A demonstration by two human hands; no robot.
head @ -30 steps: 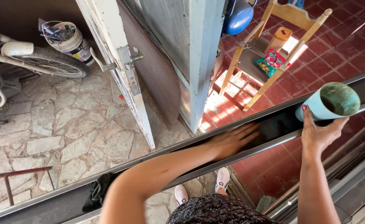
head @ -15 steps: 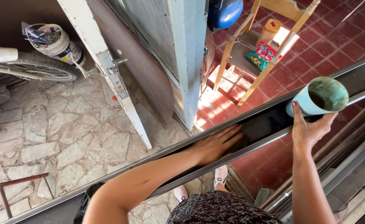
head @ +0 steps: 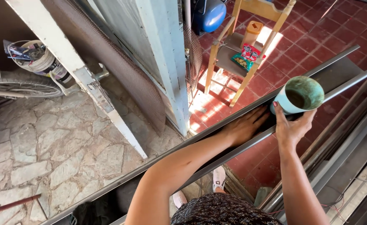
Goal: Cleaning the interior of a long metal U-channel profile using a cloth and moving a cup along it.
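A long dark metal channel (head: 337,71) runs diagonally across the view from lower left to upper right. My left hand (head: 246,125) lies flat inside it, fingers stretched along the dark surface. My right hand (head: 294,127) grips a light blue can (head: 300,96) with green paint inside, held tilted just above the channel's near edge. My white shoes (head: 219,177) show on the red tile floor below.
A wooden chair (head: 244,50) with a snack bag and an orange jar stands beyond the channel. A pale blue door frame (head: 162,62), a mesh panel and a blue tank are behind. A bucket (head: 37,62) and bicycle wheel sit at left on stone paving. More metal bars lie at right.
The view has shifted slightly. My left hand has slid a little along the channel; my right hand still holds the can by the edge.
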